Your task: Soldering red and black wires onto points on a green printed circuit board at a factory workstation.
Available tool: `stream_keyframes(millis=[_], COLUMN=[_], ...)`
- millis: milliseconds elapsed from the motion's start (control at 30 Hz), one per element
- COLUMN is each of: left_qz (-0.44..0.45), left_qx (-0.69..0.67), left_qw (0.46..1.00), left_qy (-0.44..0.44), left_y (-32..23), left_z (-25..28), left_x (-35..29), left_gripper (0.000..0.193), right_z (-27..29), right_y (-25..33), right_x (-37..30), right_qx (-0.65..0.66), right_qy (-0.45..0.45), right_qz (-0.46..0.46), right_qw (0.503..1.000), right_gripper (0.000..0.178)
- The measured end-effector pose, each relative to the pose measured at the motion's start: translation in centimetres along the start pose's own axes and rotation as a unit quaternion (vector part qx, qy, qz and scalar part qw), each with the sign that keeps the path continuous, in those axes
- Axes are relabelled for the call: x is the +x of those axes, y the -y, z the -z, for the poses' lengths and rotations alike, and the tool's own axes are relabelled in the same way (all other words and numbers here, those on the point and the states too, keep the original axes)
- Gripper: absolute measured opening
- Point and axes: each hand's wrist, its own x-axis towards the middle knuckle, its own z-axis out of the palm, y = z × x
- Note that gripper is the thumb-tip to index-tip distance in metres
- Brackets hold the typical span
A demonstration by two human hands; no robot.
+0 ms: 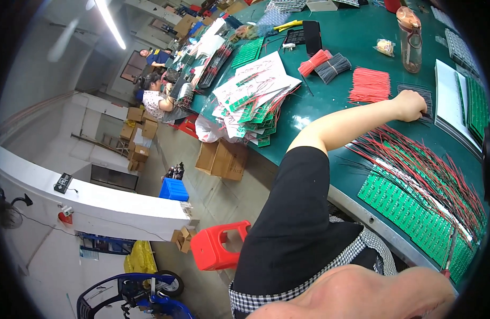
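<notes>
Fingertips of left hand (pixel 411 106) apparently hidden

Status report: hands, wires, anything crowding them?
Left hand at the dark wires, grip unclear. Right hand not visible. Red wires alongside, left; green circuit panel with attached wires nearer the body.

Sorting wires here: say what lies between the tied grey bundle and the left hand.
Head view: a red wire stack lies between bundle and left hand.
</notes>
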Motion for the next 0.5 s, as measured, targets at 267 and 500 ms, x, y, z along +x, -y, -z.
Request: stream_keyframes(millis=[267,500], left_qz=[0.112,0.063], left_qx=[-0.343,-0.242], left_qw=[0.925,0.957], left_qy=[-0.12,-0.148], left_y=[-1.3,0.7], left_z=[1.7,-1.3], left_x=[-2.0,-0.9], left_gripper=[0.022,0.024], right_z=[-1.3,1.5], right_y=[2.6,2.5], right_x=[-3.6,-5.9], right_qx=[0.015,-0.035], right_qy=[-0.075,-0.013], right_qz=[0.039,0.05], right_qw=[0.996,0.998], right_gripper=[0.039,0.032])
